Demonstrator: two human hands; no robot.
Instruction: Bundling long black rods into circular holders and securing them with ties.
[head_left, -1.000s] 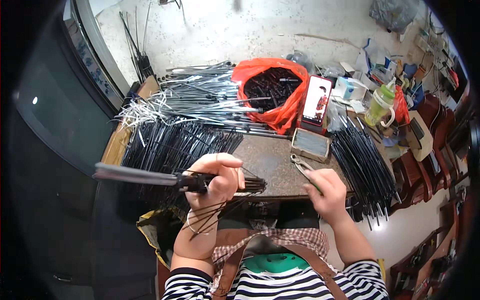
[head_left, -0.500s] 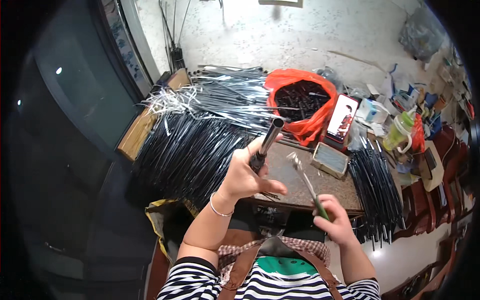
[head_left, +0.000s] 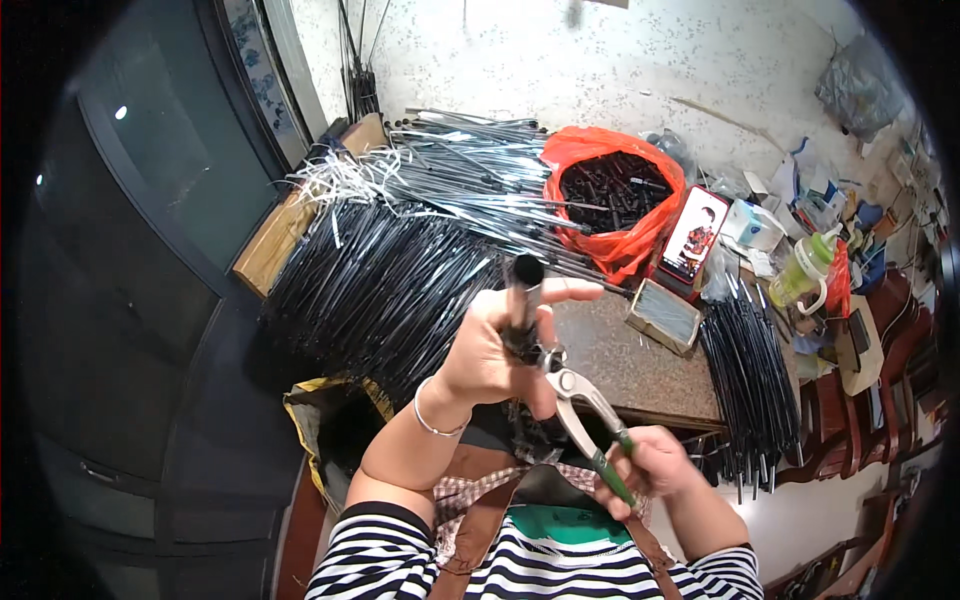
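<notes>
1. The left hand (head_left: 490, 350) was clamped around a black metal tube (head_left: 522, 300), held upright above the brown worktop (head_left: 640, 370).
2. Green-handled steel pliers (head_left: 585, 415) bit the tube's lower end.
3. The right hand (head_left: 650, 465) gripped the pliers' handles, just beside and below the left.

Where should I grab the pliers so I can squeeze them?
Hold the pliers by the green handles, coming from below, as the right hand does. The metal nose points up at the black tube in the left hand, so only the handles are free.
</notes>
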